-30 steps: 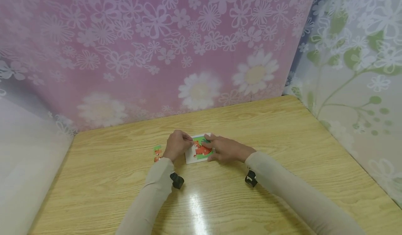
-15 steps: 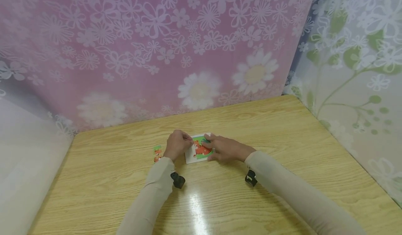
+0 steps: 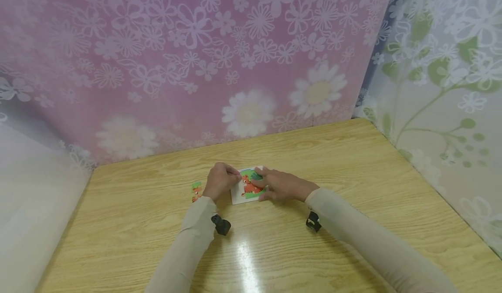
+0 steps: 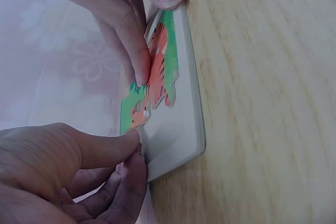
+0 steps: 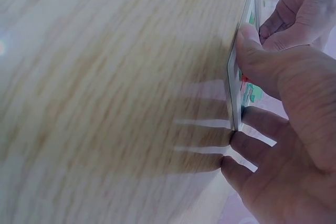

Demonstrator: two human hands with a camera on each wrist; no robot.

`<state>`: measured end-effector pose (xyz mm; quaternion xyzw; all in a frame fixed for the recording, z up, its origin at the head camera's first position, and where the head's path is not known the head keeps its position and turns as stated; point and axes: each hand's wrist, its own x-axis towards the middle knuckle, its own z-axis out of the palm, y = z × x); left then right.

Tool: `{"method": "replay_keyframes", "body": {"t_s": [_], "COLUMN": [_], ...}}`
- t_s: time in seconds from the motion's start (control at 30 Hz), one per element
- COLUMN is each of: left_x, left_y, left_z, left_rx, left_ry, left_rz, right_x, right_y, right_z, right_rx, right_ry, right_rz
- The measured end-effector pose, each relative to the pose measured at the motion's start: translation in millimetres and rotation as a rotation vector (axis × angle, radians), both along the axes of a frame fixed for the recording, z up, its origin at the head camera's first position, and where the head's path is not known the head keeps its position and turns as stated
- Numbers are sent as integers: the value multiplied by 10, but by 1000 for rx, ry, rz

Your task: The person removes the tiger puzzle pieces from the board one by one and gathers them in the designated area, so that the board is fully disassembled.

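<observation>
A white puzzle board (image 3: 237, 196) lies on the table, carrying a partly assembled picture (image 3: 249, 189) of an orange striped animal on green. Its left strip is bare white. My left hand (image 3: 221, 181) is at the left side; thumb and index finger pinch the edge of a puzzle piece (image 4: 139, 117) at the picture's left end, fingertips partly covering it. My right hand (image 3: 283, 185) spans the board's right part, the thumb on the near rim and a finger pressing on the picture. In the right wrist view, the other fingertips touch the table past the board's end.
Loose puzzle pieces (image 3: 197, 190), orange and green, lie left of my left hand, partly hidden by the wrist. The wooden table (image 3: 333, 153) runs back to a pink floral curtain (image 3: 176, 88). Black wrist cameras (image 3: 222, 225) hang below both cuffs.
Both hands stay nearly in place. The left fingertips shift very slightly at the picture's left edge, and a little more of the green shows between the hands.
</observation>
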<state>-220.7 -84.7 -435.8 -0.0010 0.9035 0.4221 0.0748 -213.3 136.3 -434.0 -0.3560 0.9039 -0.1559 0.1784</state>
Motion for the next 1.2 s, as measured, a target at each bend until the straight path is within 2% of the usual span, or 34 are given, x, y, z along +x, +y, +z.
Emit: {"method": "replay_keyframes", "body": {"t_s": [0.27, 0.53, 0.77, 0.97, 1.2], "left_x": [6, 35, 50, 40, 34], "left_y": [-5, -16, -42, -153, -369], "left_z": [6, 2, 16, 57, 107], "left_rx": [16, 53, 51, 56, 87], "left_ry": [-1, 54, 72, 68, 43], "left_rz": [6, 12, 6, 24, 41], "right_x": [5, 20, 32, 32, 41], "right_y": [-9, 0, 7, 11, 11], "right_z": [12, 19, 29, 36, 46], "right_rx": [18, -7, -13, -21, -28], "right_ry": [-2, -3, -4, -17, -37], "right_rz": [-8, 1, 2, 4, 1]}}
